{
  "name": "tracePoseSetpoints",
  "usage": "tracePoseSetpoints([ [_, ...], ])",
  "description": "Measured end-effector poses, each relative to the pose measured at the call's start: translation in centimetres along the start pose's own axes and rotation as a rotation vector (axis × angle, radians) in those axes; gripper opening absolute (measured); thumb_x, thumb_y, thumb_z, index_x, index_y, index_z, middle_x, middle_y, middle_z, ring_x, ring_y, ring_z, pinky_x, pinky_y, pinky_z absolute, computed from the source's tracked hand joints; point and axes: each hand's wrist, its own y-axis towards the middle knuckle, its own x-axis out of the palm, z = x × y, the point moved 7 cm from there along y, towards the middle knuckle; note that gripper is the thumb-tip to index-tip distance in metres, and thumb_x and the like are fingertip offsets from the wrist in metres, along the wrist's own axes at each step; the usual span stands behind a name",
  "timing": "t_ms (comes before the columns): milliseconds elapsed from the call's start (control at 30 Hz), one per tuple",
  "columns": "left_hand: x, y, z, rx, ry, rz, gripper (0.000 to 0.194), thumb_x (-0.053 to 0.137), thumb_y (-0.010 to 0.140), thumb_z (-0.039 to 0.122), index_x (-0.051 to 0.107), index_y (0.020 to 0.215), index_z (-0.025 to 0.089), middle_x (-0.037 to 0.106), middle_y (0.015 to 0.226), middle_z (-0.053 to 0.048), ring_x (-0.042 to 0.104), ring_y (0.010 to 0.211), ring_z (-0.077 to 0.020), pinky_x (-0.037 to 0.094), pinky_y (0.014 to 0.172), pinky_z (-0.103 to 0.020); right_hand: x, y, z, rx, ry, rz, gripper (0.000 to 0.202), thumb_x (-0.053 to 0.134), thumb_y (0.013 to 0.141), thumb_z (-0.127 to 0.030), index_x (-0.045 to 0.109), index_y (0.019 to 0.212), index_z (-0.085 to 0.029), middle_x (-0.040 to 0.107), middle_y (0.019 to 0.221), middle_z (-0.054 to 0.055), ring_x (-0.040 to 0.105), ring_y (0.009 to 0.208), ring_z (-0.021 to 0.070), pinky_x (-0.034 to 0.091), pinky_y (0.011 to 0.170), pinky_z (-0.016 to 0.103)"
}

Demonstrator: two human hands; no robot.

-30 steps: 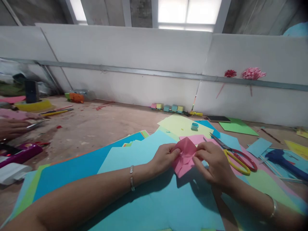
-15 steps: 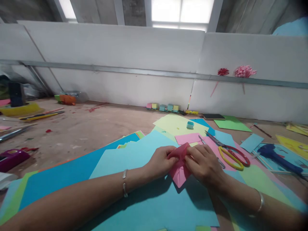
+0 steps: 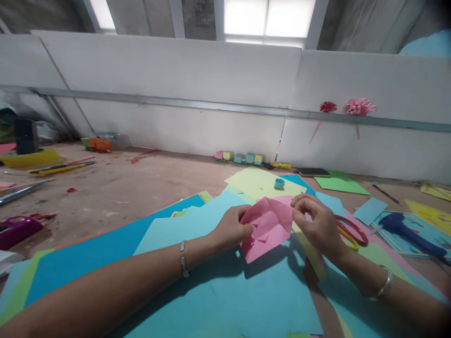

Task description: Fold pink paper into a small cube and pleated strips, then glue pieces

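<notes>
A creased pink sheet of paper, partly opened out, is held up above a light blue sheet. My left hand pinches its left edge between thumb and fingers. At the upper right edge of the same paper, the fingertips of my right hand are closed on it. Folds and small flaps show across its middle. Just beyond my right hand lie scissors with red and yellow handles, their blades hidden behind the hand.
Coloured paper sheets spread under both arms. To the right lies a blue glue gun. Small paper blocks line the wall base. A purple tape dispenser and yellow tape roll stand left. Two paper flowers hang at the rail.
The pink paper has gone from a narrow folded shape to a wider, opened one. My right hand has moved to the right and slightly up, away from my left hand.
</notes>
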Motion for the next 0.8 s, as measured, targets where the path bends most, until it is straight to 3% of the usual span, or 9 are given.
tracePoseSetpoints([
  [167,-0.1,0.3,-0.5,-0.094,-0.084,-0.021,0.042,0.044,0.047,0.01,0.065,0.084,0.015,0.064,0.074,-0.003,0.058,0.065,-0.0158,0.038,0.052,-0.024,0.6,0.1,2.6,0.018,-0.121,-0.021,0.016,0.049,0.069,-0.011,0.045,0.057,-0.021,0.063,0.079,0.007,0.06,0.078,0.02,0.044,0.062,0.03],
  [333,-0.5,0.5,-0.2,-0.015,0.18,0.031,0.024,0.055,0.064,0.019,0.067,0.085,0.015,0.066,0.077,-0.003,0.058,0.072,-0.0177,0.042,0.063,-0.027,1.5,-0.2,1.9,0.0,-0.128,-0.111,0.013,0.051,0.076,-0.014,0.05,0.064,-0.02,0.065,0.076,0.004,0.06,0.07,0.0174,0.045,0.059,0.028],
  [400,-0.6,0.5,-0.2,0.006,0.267,0.041,0.027,0.054,0.065,0.016,0.067,0.089,0.015,0.066,0.078,-0.003,0.058,0.073,-0.0178,0.042,0.064,-0.028,1.7,-0.4,1.3,-0.036,-0.162,-0.121,0.006,0.053,0.084,-0.022,0.058,0.081,-0.019,0.067,0.084,0.007,0.062,0.076,0.0199,0.048,0.063,0.031],
  [533,-0.1,0.3,-0.3,0.062,0.366,0.007,0.048,0.052,0.06,0.007,0.064,0.106,0.016,0.061,0.07,0.001,0.056,0.068,-0.0161,0.042,0.064,-0.027,2.5,-1.5,-1.3,-0.357,-0.339,-0.122,0.046,0.058,0.087,-0.043,0.054,0.122,-0.012,0.062,0.121,0.02,0.057,0.111,0.0336,0.047,0.087,0.049],
  [600,0.4,0.0,-0.3,0.101,0.336,-0.041,0.052,0.053,0.061,0.005,0.06,0.111,0.016,0.06,0.071,0.002,0.057,0.067,-0.0155,0.044,0.065,-0.027,3.0,-2.0,-1.9,-0.433,-0.348,-0.181,0.033,0.057,0.09,-0.037,0.06,0.113,-0.014,0.069,0.107,0.016,0.061,0.099,0.0304,0.048,0.08,0.045],
  [667,0.7,-0.2,-0.3,0.135,0.312,-0.064,0.055,0.052,0.06,0.002,0.059,0.112,0.017,0.062,0.074,0.002,0.058,0.069,-0.0154,0.045,0.067,-0.027,3.1,-2.0,-2.0,-0.385,-0.277,-0.243,0.016,0.052,0.093,-0.026,0.065,0.092,-0.016,0.071,0.083,0.009,0.062,0.079,0.0228,0.048,0.068,0.035],
  [700,0.6,-0.2,-0.2,0.152,0.325,-0.047,0.056,0.052,0.059,0.001,0.058,0.112,0.017,0.063,0.077,0.001,0.058,0.072,-0.0159,0.045,0.068,-0.027,3.0,-1.9,-1.8,-0.328,-0.227,-0.265,0.018,0.05,0.093,-0.022,0.065,0.083,-0.017,0.069,0.077,0.007,0.061,0.073,0.0201,0.046,0.064,0.032],
  [800,-1.0,0.1,0.4,0.209,0.421,0.177,0.051,0.056,0.058,0.002,0.057,0.106,0.019,0.062,0.091,-0.002,0.057,0.084,-0.0187,0.044,0.071,-0.029,2.7,-1.3,-0.7,-0.082,-0.089,-0.296,0.019,0.052,0.09,-0.023,0.063,0.075,-0.018,0.067,0.072,0.004,0.057,0.064,0.0162,0.043,0.058,0.028],
])
